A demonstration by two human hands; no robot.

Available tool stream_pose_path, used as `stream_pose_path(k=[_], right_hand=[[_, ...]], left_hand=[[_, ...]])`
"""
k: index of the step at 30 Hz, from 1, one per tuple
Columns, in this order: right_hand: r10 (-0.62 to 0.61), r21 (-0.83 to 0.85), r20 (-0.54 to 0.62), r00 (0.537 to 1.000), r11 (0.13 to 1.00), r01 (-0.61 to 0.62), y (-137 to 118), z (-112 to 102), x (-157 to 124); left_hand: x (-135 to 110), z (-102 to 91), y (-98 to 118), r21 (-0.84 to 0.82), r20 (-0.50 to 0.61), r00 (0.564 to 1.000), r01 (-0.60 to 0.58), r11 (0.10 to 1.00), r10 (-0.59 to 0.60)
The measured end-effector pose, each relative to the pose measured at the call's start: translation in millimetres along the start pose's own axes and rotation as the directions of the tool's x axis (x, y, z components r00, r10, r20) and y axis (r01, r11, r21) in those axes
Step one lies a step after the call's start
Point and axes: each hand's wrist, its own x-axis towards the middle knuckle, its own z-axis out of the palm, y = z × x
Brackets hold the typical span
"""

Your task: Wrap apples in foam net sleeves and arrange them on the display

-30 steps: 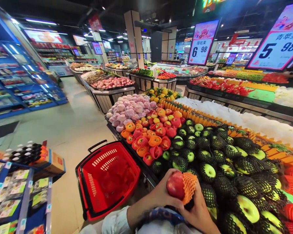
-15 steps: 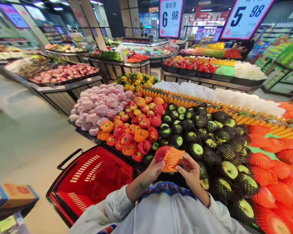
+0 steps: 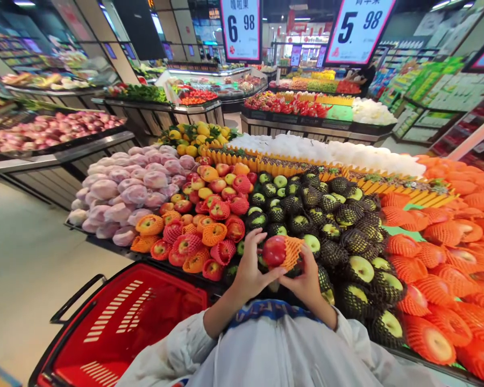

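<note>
A red apple (image 3: 274,251) half wrapped in an orange foam net (image 3: 291,251) is held between both my hands, just above the front edge of the fruit display. My left hand (image 3: 250,271) cups its left side with fingers raised. Fingers of my right hand (image 3: 306,279) grip the netted side. Under them lie green apples in black nets (image 3: 347,236). Left of my hands is a pile of red apples in orange and pink nets (image 3: 210,226).
A red shopping basket (image 3: 121,328) stands on the floor at lower left, against the display. Pink-wrapped fruit (image 3: 125,188) lies further left, orange-netted fruit (image 3: 447,252) at right. Price signs (image 3: 241,27) hang above. More produce stands fill the aisle behind.
The view has swung to the right. The apple has turned in my hands, its red side now to the left and more of it free of the net.
</note>
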Motion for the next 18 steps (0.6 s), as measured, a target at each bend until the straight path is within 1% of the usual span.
stream_pose_path(k=[1,2,3,5,8,10,11,13,15,17,18], right_hand=[[0.018,-0.003,-0.022,1.000,1.000,-0.018,1,1,-1],[0.033,-0.006,-0.040,0.999,0.999,-0.033,1,1,-1],[0.046,-0.009,-0.052,0.998,0.999,-0.047,1,1,-1],[0.073,-0.016,-0.065,0.995,0.997,-0.074,0,-1,1],[0.092,-0.019,-0.084,0.992,0.995,-0.093,-2,-2,3],[0.091,-0.007,-0.101,0.991,0.996,-0.093,-3,-3,4],[0.093,0.003,-0.110,0.989,0.996,-0.094,-4,-3,4],[0.100,0.022,-0.124,0.987,0.995,-0.098,-4,-3,4],[0.093,0.036,-0.125,0.988,0.995,-0.090,-4,-3,3],[0.063,0.046,-0.125,0.990,0.997,-0.058,-3,-2,1],[0.044,0.048,-0.121,0.992,0.998,-0.039,-2,-1,0]], left_hand=[[-2,0.3,2,0.111,-0.038,0.995,-0.087,0.990,0.092],[-3,0.9,4,0.210,-0.045,0.985,-0.153,0.966,0.166],[-5,2.0,7,0.290,-0.026,0.976,-0.198,0.936,0.215],[-8,4.7,12,0.378,0.026,0.967,-0.243,0.893,0.252],[-8,6.8,14,0.377,0.060,0.959,-0.280,0.883,0.279],[-6,4.5,12,0.318,0.097,0.955,-0.295,0.901,0.279],[-5,2.3,12,0.278,0.116,0.958,-0.285,0.917,0.262],[-4,-2.8,11,0.180,0.162,0.971,-0.204,0.962,0.176],[-5,-6.9,13,0.049,0.232,0.972,-0.048,0.998,0.035],[-8,-8.1,16,-0.112,0.303,0.949,0.127,0.986,-0.087],[-9,-7.6,18,-0.194,0.311,0.942,0.197,0.961,-0.130]])
